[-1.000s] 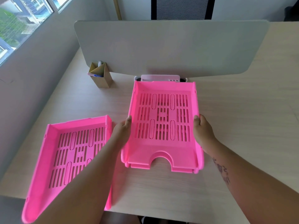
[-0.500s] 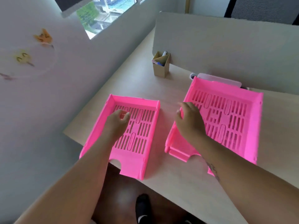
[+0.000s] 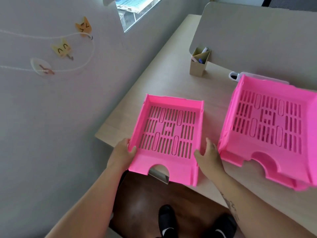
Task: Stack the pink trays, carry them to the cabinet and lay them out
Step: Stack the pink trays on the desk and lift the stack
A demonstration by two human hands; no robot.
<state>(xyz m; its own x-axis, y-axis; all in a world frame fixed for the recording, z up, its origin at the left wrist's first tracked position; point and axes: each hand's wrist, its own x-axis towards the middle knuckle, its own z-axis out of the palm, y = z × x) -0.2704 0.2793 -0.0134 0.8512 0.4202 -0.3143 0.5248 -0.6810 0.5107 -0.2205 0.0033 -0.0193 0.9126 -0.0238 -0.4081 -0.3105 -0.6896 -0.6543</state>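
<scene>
Single tray gripped at the tabletop's near edge, stack waiting beside it.

I have both hands closed on the lone tray (image 3: 167, 138): left hand (image 3: 122, 154) on its left wall, right hand (image 3: 208, 156) on its right wall, its notched front overhanging the near edge of the tabletop (image 3: 164, 78). The stacked trays (image 3: 272, 127) sit just to the right, apart from it, nearer the divider. I judge stacking partly done; this tray must yet join the pile, then the carry to the cabinet and laying out remain. Half a second ago my left hand lay inside this tray and my right rested on the stack; now both clasp the lone tray.
</scene>
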